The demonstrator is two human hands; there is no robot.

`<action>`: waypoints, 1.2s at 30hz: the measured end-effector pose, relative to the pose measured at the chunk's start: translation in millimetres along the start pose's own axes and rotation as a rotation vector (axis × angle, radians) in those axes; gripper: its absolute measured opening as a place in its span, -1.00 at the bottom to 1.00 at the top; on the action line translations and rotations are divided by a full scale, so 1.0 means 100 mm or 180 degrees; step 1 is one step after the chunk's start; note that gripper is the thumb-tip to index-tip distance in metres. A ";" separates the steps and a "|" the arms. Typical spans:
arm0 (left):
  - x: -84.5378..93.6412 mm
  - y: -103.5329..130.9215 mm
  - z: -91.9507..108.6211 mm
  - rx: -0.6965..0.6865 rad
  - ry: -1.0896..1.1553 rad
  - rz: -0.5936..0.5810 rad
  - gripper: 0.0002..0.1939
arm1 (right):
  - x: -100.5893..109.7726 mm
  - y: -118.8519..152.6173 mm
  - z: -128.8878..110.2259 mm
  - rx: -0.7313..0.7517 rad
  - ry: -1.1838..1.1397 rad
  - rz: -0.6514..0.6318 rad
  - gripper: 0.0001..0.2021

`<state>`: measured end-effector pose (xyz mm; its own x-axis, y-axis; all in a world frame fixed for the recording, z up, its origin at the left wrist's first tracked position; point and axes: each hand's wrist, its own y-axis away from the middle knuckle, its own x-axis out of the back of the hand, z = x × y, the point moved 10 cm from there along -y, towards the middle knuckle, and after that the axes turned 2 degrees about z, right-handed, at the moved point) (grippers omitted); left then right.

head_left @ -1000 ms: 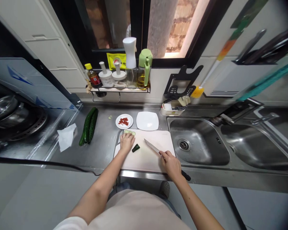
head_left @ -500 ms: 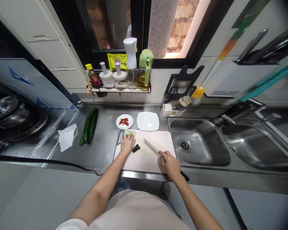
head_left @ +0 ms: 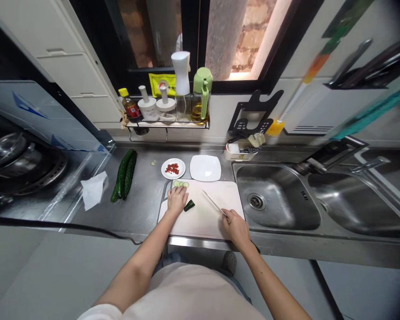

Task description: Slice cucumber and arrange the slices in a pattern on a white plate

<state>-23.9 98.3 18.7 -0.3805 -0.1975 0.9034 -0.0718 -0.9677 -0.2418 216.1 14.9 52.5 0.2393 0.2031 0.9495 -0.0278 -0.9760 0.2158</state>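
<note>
Head view: I see the right hand at lower centre right, its grip closed round a knife whose blade slants up and left over the chopping board. The left hand lies palm down on the board's left side, fingers reaching up the frame; how far that grip is curled underneath, or whether it has hold of anything, I can't tell.

What would worry me is the bare blade pointing towards the left hand's side: a careless swing of the right wrist could nick those fingers. The cucumber piece sits in the gap just right of the left hand, and being rounded it could roll if nudged. The cucumber slices look thin and wet to me, so a sideways push could slide them off the board's upper edge.

The piece itself is a short, dark green stub, lying on its side at a tilt near mid-frame, skin showing. The slices are pale green rounds with darker rims, loosely overlapping at the board's upper left, right by the fingertips. Two whole cucumbers lie side by side on the worktop, further left.
</note>
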 end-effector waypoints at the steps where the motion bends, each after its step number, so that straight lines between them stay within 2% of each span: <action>1: 0.02 0.02 -0.02 0.0059 0.0055 0.0061 -0.67 | 0.00 -0.01 0.01 -0.0054 -0.0042 -0.0017 -0.64; 6: 0.11 0.19 -0.13 0.0399 0.0400 0.0406 -0.70 | -0.05 -0.04 0.01 -0.0105 -0.0130 -0.0134 -0.66; 13: 0.16 0.42 -0.14 0.0501 0.0770 0.0566 -0.75 | -0.05 -0.06 -0.08 -0.0014 -0.0001 -0.0221 -0.77; 20: 0.20 0.50 0.03 0.0281 0.1246 0.0655 -0.78 | -0.02 -0.08 -0.22 0.0205 -0.0176 -0.0176 -0.75; 25: 0.20 0.53 0.17 0.0028 0.1470 0.0608 -0.78 | -0.08 -0.08 -0.42 0.0499 -0.0230 -0.0390 -0.76; 36: 0.15 0.55 0.20 -0.0156 0.1495 0.0584 -0.75 | -0.18 -0.08 -0.64 0.0464 -0.0017 -0.0681 -0.75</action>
<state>-14.8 39.0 26.1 -0.7637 -0.2608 0.5905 -0.0038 -0.9130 -0.4080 149.6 24.1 48.6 0.2298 0.4061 0.8845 0.1641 -0.9119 0.3761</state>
